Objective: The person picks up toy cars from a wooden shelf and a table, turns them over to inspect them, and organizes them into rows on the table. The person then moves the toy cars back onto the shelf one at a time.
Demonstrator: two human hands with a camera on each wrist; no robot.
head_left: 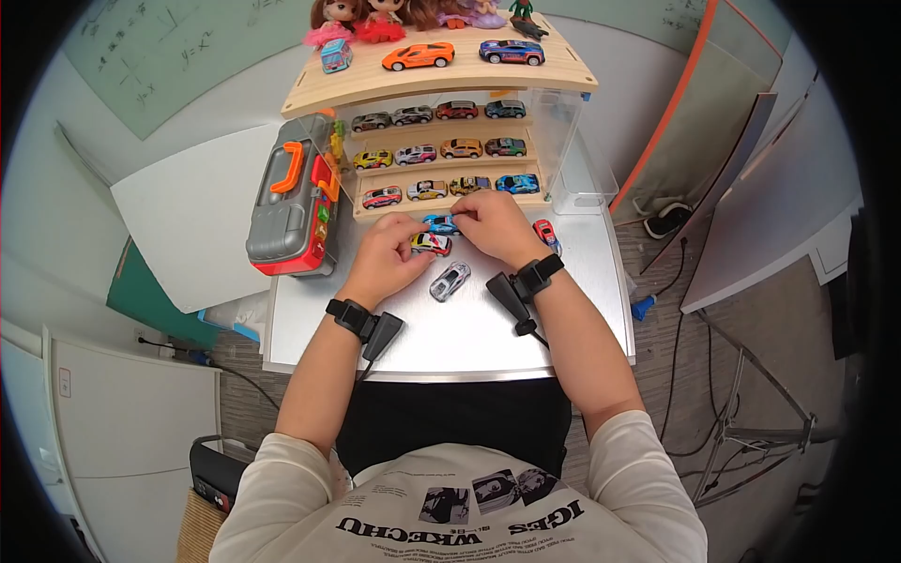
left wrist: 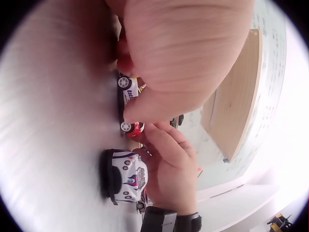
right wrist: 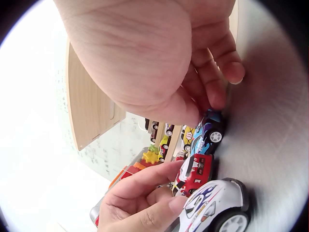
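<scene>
My left hand (head_left: 383,255) pinches a white, red and yellow toy car (head_left: 432,244) between thumb and fingers, low over the metal tabletop. Just beyond it, a blue toy car (head_left: 439,224) is pinched by my right hand (head_left: 496,228). In the right wrist view the blue car (right wrist: 207,133) and the red end of the other car (right wrist: 200,169) sit close together, one behind the other. Nearer my body stands a white toy car with purple flame markings (head_left: 450,281), touched by neither hand. My fingers hide parts of both held cars.
A wooden shelf (head_left: 441,80) stands at the back, with several toy cars in rows and dolls on top. Left of it is a grey and red toolbox (head_left: 286,202). A red toy car (head_left: 546,236) lies beyond my right wrist, near a clear plastic bin (head_left: 584,192).
</scene>
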